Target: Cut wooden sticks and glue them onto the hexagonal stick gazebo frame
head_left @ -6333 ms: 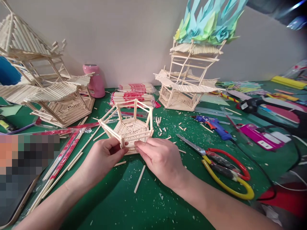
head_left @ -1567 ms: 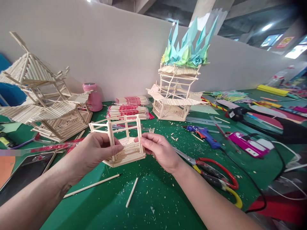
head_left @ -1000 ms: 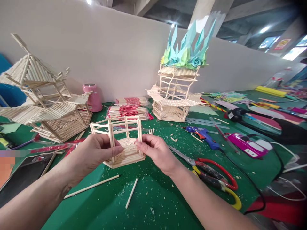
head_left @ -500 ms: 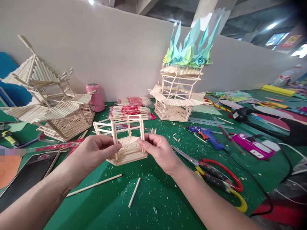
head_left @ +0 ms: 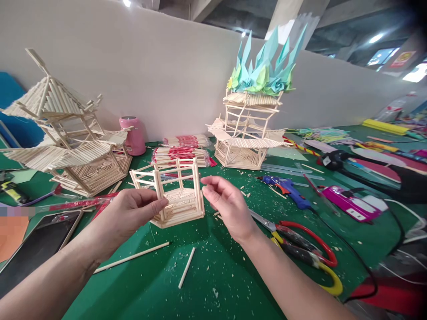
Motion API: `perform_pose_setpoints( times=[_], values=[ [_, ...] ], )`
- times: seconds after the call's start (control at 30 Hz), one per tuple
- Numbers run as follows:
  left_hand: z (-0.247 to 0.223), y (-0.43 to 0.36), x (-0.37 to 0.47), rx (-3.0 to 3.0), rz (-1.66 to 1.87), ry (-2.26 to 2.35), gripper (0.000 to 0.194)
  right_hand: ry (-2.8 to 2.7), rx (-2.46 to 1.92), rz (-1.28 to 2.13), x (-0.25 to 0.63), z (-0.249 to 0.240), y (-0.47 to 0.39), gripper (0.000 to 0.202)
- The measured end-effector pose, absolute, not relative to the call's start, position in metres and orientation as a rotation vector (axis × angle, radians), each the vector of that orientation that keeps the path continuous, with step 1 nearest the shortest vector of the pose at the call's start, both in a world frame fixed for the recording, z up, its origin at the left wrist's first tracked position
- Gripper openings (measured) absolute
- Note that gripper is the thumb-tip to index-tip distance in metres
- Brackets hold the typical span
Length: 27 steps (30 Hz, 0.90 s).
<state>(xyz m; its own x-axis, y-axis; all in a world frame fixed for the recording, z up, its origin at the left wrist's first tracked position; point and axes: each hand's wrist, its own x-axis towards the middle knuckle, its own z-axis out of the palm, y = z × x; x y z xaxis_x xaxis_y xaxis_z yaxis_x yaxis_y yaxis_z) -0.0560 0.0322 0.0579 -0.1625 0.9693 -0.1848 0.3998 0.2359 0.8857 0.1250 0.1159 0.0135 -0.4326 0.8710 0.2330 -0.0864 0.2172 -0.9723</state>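
A small six-sided frame of pale wooden sticks point(head_left: 183, 218), with a slatted floor, upright posts and rails round the top, is held just above the green table. My left hand point(head_left: 136, 206) pinches its front left post between thumb and fingers. Just off its right post is my right hand point(head_left: 228, 202), its thumb and index finger slightly apart and holding nothing I can see. Two loose sticks lie below, a long stick point(head_left: 133, 257) and a short stick point(head_left: 187, 267).
A stick pavilion point(head_left: 76, 155) stands left, and another pavilion point(head_left: 247, 144) with paper flowers behind. Bundled sticks point(head_left: 182, 155) and a pink bottle point(head_left: 134, 135) are at the back. Rightward lie scissors point(head_left: 300, 249), a blue glue gun point(head_left: 290, 189) and a magenta power strip point(head_left: 353, 202); a phone point(head_left: 40, 240) lies left.
My right hand has let go of the frame's right post and moved slightly right and up. My left hand keeps its grip, and the frame has barely shifted.
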Motion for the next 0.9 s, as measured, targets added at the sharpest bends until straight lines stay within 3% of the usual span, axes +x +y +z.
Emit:
perform_pose_setpoints(
  times=[0.17,0.4,0.6,0.9],
  values=[
    [0.05,0.034,-0.057,1.365,0.855,1.719,0.032,-1.853,-0.714,0.716,0.132,0.019,0.105,0.007],
    [0.037,0.031,-0.052,1.48,0.881,1.74,0.028,-2.286,-0.623,-0.031,0.128,0.007,0.091,0.024],
    [0.034,0.028,-0.051,1.529,0.869,1.735,0.025,-2.399,-0.703,-0.174,0.123,0.004,0.089,0.024],
    [0.024,0.019,-0.052,1.523,0.798,1.684,0.027,-2.511,-0.623,-0.06,0.129,-0.001,0.092,0.023]
  ],
)
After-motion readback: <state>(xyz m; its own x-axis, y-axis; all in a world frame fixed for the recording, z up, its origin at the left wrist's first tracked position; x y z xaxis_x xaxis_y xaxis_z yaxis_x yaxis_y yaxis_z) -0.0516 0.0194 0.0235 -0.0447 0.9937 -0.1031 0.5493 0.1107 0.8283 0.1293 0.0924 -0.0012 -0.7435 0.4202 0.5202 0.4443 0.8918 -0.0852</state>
